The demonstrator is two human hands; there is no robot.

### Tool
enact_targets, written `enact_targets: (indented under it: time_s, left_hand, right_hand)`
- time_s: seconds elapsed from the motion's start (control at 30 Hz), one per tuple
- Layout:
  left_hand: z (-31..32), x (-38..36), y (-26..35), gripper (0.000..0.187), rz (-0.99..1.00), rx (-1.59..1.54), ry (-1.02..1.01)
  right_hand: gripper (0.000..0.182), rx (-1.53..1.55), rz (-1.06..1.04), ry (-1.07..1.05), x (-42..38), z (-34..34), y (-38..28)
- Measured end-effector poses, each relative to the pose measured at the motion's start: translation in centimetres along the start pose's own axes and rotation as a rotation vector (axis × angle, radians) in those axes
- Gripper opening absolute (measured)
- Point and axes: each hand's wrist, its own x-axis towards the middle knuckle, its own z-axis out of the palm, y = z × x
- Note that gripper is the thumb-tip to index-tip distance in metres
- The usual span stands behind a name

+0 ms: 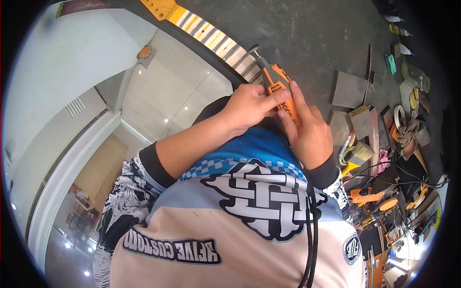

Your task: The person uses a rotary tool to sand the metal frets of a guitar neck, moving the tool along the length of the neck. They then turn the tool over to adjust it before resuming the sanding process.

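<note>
An orange and grey rotary tool point(278, 81) is held between my two hands, its tip with a small dark round attachment pointing away from me. My left hand point(249, 106) closes on the tool's side, thumb across its body. My right hand point(311, 132) grips the other side, index finger stretched along the casing and thumb pressed against it. Just beyond lies a guitar neck point(211, 38) with pale strips across its fretboard and a yellow headstock point(160, 7). The tool's tip is over or beside the fretboard's near end; contact cannot be made out.
A dark workbench point(307, 33) spreads under the neck. To the right lie a flat grey block point(349, 90), several wood pieces, a roll of tape point(399, 116), a brush point(357, 156), glue bottles point(406, 49) and black cables point(408, 173). An orange power tool point(365, 195) sits lower right.
</note>
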Motion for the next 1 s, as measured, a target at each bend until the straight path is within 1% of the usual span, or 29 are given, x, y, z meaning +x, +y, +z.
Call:
enact_targets:
  time_s: [0.3, 0.53, 0.63, 0.83, 0.93, 1.0]
  left_hand:
    - [-1.7, -2.9, -3.3, 0.048, 0.022, -0.067, -0.068]
    - [-2.1, -2.9, -4.8, 0.045, 0.048, -0.137, -0.078]
    - [-2.4, -2.8, -5.3, 0.045, 0.06, -0.137, -0.063]
    - [-3.6, -3.1, -5.5, 0.044, 0.079, -0.172, -0.04]
    - [-3.7, -2.7, -5.7, 0.044, 0.071, -0.181, -0.035]
    - [-3.9, -2.7, -5.7, 0.044, 0.069, -0.186, -0.036]
  right_hand:
    - [0.067, -0.05, -0.068, 0.054, -3.8, 1.8, -1.7]
    - [0.067, -0.111, -0.077, 0.024, -4.1, 1.7, -2.1]
    - [0.067, -0.077, -0.118, 0.044, -3.9, 2.3, -1.3]
    - [0.068, -0.102, -0.101, -0.049, -3.1, 2.3, -2.6]
    - [0.067, -0.103, -0.152, -0.003, -2.9, 2.8, -1.9]
    - [0.066, -0.111, -0.154, -0.008, -2.8, 2.8, -2.0]
